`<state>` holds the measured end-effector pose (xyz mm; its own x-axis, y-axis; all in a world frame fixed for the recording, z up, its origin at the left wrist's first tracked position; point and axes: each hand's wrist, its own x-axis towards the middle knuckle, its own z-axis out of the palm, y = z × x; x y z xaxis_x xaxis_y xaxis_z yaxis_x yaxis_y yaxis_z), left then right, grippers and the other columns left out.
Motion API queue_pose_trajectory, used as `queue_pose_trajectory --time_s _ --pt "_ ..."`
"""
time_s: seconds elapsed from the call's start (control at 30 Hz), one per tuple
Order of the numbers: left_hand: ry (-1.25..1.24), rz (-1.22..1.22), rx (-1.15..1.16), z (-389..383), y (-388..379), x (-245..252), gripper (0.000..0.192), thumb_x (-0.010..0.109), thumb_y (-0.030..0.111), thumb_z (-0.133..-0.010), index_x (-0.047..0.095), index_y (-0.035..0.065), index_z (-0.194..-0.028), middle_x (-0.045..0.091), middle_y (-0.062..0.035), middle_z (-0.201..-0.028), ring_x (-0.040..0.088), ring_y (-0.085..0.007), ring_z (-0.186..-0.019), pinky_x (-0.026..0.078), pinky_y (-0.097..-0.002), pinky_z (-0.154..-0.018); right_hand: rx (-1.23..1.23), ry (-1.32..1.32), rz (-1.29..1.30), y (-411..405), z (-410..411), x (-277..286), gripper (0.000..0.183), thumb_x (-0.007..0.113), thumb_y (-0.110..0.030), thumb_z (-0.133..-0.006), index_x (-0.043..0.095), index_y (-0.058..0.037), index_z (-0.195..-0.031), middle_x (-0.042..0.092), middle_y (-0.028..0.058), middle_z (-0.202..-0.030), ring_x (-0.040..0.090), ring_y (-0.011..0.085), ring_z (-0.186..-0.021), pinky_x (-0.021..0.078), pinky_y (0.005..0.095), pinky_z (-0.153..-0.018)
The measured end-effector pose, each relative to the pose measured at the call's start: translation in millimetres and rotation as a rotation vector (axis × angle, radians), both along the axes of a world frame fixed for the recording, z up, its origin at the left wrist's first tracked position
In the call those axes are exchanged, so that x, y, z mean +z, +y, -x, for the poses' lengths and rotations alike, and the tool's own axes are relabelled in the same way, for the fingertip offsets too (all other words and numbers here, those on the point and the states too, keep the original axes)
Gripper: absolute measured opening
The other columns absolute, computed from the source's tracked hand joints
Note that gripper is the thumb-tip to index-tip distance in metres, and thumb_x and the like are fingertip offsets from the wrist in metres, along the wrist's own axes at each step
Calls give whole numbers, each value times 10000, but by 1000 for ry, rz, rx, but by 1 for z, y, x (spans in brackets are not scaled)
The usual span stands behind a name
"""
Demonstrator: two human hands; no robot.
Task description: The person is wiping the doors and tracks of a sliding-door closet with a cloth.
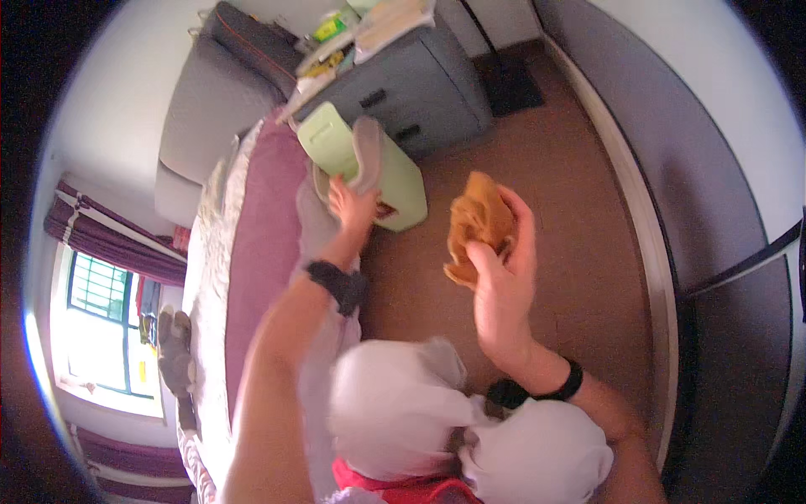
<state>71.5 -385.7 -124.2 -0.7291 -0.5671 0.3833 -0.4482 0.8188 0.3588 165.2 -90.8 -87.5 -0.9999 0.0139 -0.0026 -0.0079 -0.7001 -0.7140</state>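
Observation:
A light green plastic bin (400, 183) with a grey-brown rim leans at an angle between the bed and a grey drawer cabinet. Its light green lid panel (324, 135) stands raised. My left hand (352, 205) grips the near side of the rim, some fingertips hidden behind it. Out over the floor, to the right of the bin, my right hand (504, 271) pinches a crumpled orange-brown cloth (475, 217) between thumb and fingers. The cloth hangs clear of the bin.
The bed's purple cover (267, 208) runs along my left. Behind the bin stands the grey drawer cabinet (409, 88), with assorted items on top. My white-clad knees (403, 403) are close below my hands. A dark-panelled wardrobe (680, 157) borders the brown floor (585, 252) at right.

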Motion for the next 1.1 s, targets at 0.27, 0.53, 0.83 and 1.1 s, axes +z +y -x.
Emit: queue_pose_trajectory --time_s 0.27,0.53,0.83,1.1 --pt "-558 -673 -609 146 27 144 492 675 428 -783 552 113 -1140 600 -40 -980 576 -178 -929 489 -398 -761 -100 100 -84 14 9 -6 568 456 63 -762 385 -34 -1318 458 155 -1232 469 279 -1163 366 364 -1020" --pt "-827 378 -610 336 182 188 432 546 351 -935 561 11 -1202 656 -127 -1021 648 -246 -803 546 -369 -692 226 13 -30 71 33 -1 473 626 -47 -820 467 -40 -1265 566 105 -1124 555 213 -1060 427 322 -945" --pt "-548 -509 -732 428 275 48 723 451 604 -879 478 34 -1322 561 -176 -1240 563 -336 -1081 491 -515 -818 -108 -204 -510 101 68 -64 307 648 -56 -822 541 -59 -1110 607 76 -1024 581 177 -968 462 300 -870" --pt "33 -1029 -651 376 403 4 717 258 598 -945 137 161 -1501 242 -151 -1518 207 -375 -1393 149 -513 -1137 -330 -420 -853 153 49 -89 300 665 -111 -823 567 -71 -1104 623 57 -1000 584 180 -931 477 328 -827"
